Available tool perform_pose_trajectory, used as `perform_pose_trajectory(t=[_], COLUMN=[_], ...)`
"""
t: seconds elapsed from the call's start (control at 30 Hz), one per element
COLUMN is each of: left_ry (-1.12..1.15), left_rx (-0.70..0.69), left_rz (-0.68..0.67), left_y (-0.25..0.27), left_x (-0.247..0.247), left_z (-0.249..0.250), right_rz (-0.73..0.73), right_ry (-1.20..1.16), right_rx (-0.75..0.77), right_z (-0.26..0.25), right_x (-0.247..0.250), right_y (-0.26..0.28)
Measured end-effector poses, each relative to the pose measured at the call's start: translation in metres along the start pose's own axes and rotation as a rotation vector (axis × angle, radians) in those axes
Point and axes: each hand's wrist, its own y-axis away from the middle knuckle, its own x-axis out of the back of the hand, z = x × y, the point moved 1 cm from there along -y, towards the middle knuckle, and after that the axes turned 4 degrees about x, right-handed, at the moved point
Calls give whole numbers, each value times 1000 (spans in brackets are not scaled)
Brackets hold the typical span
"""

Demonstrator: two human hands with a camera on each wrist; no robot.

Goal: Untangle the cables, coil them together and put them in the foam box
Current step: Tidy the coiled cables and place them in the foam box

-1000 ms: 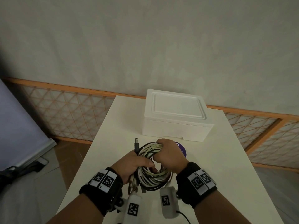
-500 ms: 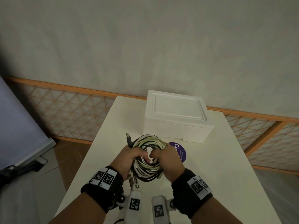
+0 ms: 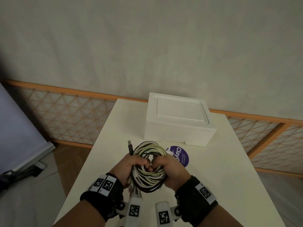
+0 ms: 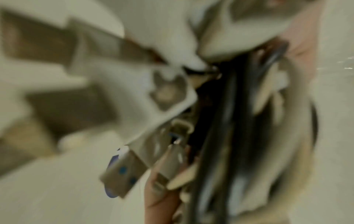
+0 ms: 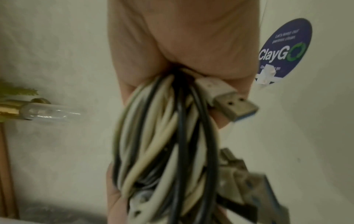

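Note:
A coil of black and white cables (image 3: 150, 167) is held upright over the white table (image 3: 213, 177). My left hand (image 3: 129, 166) grips its left side and my right hand (image 3: 170, 167) grips its right side, thumbs meeting in the coil's hole. A black USB plug (image 3: 130, 147) sticks up at the coil's upper left. The white foam box (image 3: 178, 118) stands behind, its lid on. In the right wrist view the cable bundle (image 5: 168, 144) runs through my palm with a USB plug (image 5: 228, 100) poking out. The left wrist view is blurred, showing cables (image 4: 229, 136) and plugs (image 4: 122, 171).
A round purple sticker (image 3: 180, 155) lies on the table just right of the coil, in front of the box. An orange lattice fence (image 3: 65, 118) runs behind the table. The floor drops off at the table's left edge.
The coil has been turned from lying nearly flat to standing more upright and lifted slightly toward the box. My right hand slid from the coil's top to its right side.

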Motion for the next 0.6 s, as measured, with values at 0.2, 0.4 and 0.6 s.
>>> perform_pose_trajectory(t=[0.2,0.4,0.6], left_ry=[44,103,46], left_rx=[60,-55,-23], left_rz=[250,344,342], left_y=[-3,-14,-21], left_x=[3,0,5], left_z=[-16,-12,-16], right_rz=[116,184,141], right_ry=[146,200,191], right_rx=[-63,-25,4], right_z=[4,12,36], right_x=[14,20,33], right_y=[-17,-34,-58])
